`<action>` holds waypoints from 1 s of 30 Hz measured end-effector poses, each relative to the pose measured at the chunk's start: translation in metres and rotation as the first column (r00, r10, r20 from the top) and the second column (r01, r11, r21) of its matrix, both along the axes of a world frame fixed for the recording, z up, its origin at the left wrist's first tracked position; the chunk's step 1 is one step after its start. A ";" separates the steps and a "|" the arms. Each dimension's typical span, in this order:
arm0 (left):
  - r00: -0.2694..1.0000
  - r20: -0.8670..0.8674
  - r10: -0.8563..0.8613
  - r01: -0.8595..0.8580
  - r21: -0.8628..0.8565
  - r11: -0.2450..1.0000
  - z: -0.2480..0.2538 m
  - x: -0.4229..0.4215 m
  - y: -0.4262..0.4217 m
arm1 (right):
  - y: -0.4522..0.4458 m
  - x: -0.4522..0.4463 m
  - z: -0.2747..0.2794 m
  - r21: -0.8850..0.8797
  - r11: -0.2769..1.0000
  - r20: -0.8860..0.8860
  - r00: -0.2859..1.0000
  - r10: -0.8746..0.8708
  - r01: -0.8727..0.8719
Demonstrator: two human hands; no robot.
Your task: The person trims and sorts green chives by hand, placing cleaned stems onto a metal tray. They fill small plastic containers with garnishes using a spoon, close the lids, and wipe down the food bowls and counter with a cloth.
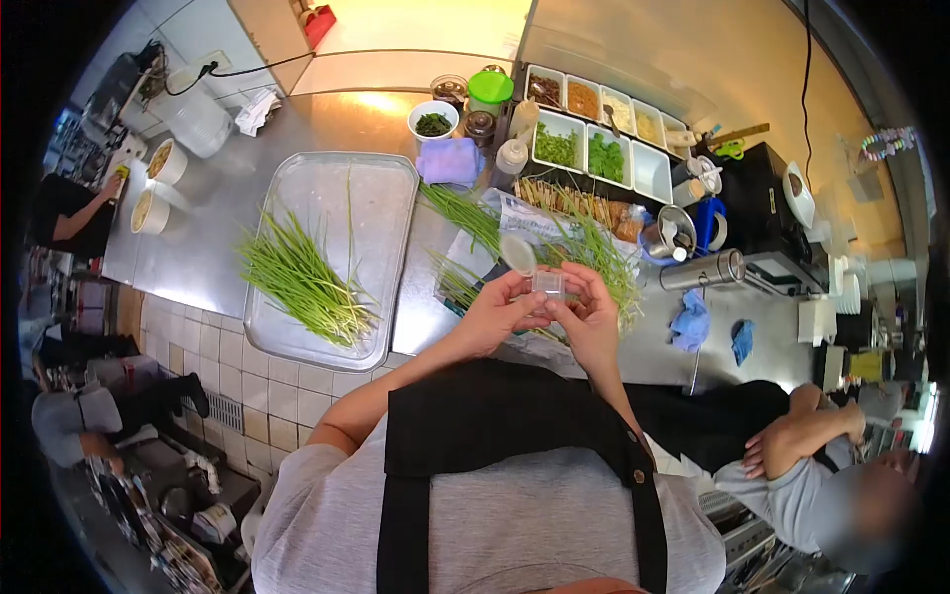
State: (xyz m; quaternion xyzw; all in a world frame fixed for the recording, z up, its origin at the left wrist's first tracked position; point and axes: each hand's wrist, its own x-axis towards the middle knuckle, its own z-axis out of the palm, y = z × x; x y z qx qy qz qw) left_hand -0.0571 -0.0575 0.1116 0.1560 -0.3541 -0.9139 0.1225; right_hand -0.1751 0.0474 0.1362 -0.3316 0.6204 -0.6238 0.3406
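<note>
My left hand and my right hand are together in front of my chest, fingers closed around a small clear plastic container. Its round translucent lid stands up at the left of the container. Beneath and behind my hands, long green stalks lie on a printed plastic bag. To the left, a metal tray holds a loose bundle of green stalks, pale ends toward the lower right.
White bins of chopped food, a lavender cloth, a green-lidded jar and a steel flask stand behind. Blue cloths lie right. A person with crossed arms is at lower right; another person is far left.
</note>
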 end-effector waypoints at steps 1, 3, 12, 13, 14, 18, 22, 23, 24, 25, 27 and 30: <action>1.000 0.012 -0.023 0.023 -0.035 0.999 -0.003 0.003 -0.003 | 0.002 0.005 0.001 -0.011 1.000 -0.004 1.000 -0.029 0.029; 0.998 0.030 -0.056 0.058 -0.050 0.997 -0.005 0.009 -0.010 | 0.004 0.013 0.005 -0.045 0.996 -0.013 0.996 -0.084 0.083; 0.979 0.172 0.111 -0.024 -0.443 0.896 -0.040 0.035 -0.042 | 0.130 -0.120 -0.114 0.140 0.393 -0.750 0.357 -0.558 0.909; 0.968 0.149 0.199 -0.096 -0.514 0.853 -0.050 0.039 -0.050 | 0.146 -0.133 -0.141 0.170 0.397 -0.783 0.368 -0.502 0.902; 0.950 0.113 0.292 -0.176 -0.578 0.797 -0.054 0.041 -0.058 | 0.158 -0.148 -0.163 0.193 0.405 -0.815 0.376 -0.441 0.894; 0.872 0.206 0.443 -0.274 -0.546 0.792 -0.051 0.066 -0.098 | 0.095 -0.154 -0.110 0.008 0.485 -0.945 0.164 -0.281 0.874; 0.795 0.231 0.561 -0.328 -0.615 0.718 -0.035 0.074 -0.120 | -0.046 -0.159 -0.012 -0.089 0.808 -0.647 0.583 -0.491 0.583; 0.775 0.217 0.594 -0.348 -0.637 0.687 -0.033 0.072 -0.124 | -0.079 -0.175 -0.005 -0.099 0.869 -0.768 0.518 -0.377 0.485; 0.759 0.222 0.612 -0.345 -0.660 0.667 -0.028 0.069 -0.126 | -0.117 -0.190 0.000 -0.145 0.921 -0.813 0.487 -0.319 0.361; 0.739 0.229 0.634 -0.345 -0.679 0.648 -0.021 0.064 -0.124 | -0.154 -0.206 -0.003 -0.124 0.953 -0.793 0.550 -0.263 0.277; 0.680 0.226 0.697 -0.366 -0.719 0.591 -0.022 0.057 -0.115 | -0.229 -0.250 -0.030 -0.062 0.990 -0.868 0.482 -0.117 0.128; 0.597 0.264 0.757 -0.369 -0.747 0.552 -0.026 0.048 -0.098 | -0.341 -0.326 -0.115 0.190 0.980 -0.981 0.060 0.186 0.059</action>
